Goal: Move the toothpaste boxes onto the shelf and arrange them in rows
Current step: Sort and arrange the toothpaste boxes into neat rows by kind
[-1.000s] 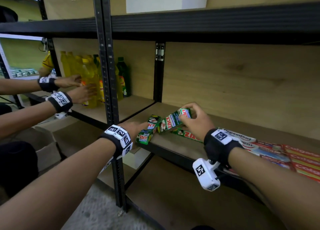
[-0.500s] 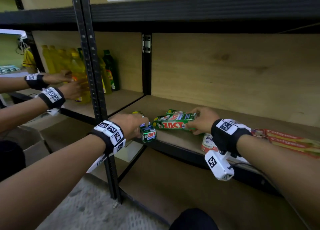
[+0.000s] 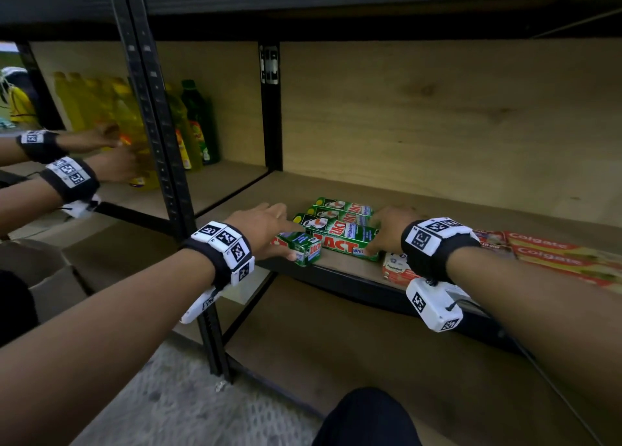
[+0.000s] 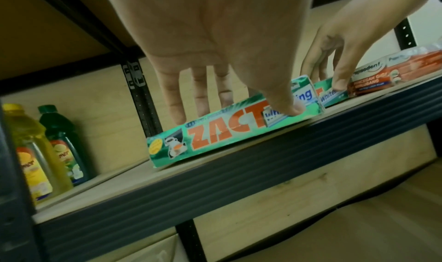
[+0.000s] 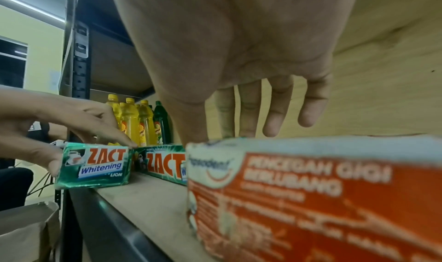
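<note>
Three green Zact toothpaste boxes (image 3: 340, 225) lie side by side on the wooden shelf (image 3: 454, 216). My right hand (image 3: 377, 233) spans their right ends, with its thumb on the front box (image 4: 332, 96) and fingers over the back ones. My left hand (image 3: 291, 240) pinches a further Zact box (image 3: 299, 248) that lies at the shelf's front edge, thumb on its near face (image 4: 215, 139) and fingers behind. In the right wrist view this box (image 5: 95, 167) shows end-on beside the row (image 5: 165, 166).
Red-and-white Pepsodent boxes (image 3: 393, 270) and red Colgate boxes (image 3: 555, 253) lie to the right on the same shelf. A black upright (image 3: 151, 126) stands at the left. Beyond it, another person's hands (image 3: 111, 163) handle yellow and green bottles (image 3: 192, 126).
My right hand has lowered its tilted Zact box flat into the row. My left hand's box has come to rest at the shelf edge, left of the row.
</note>
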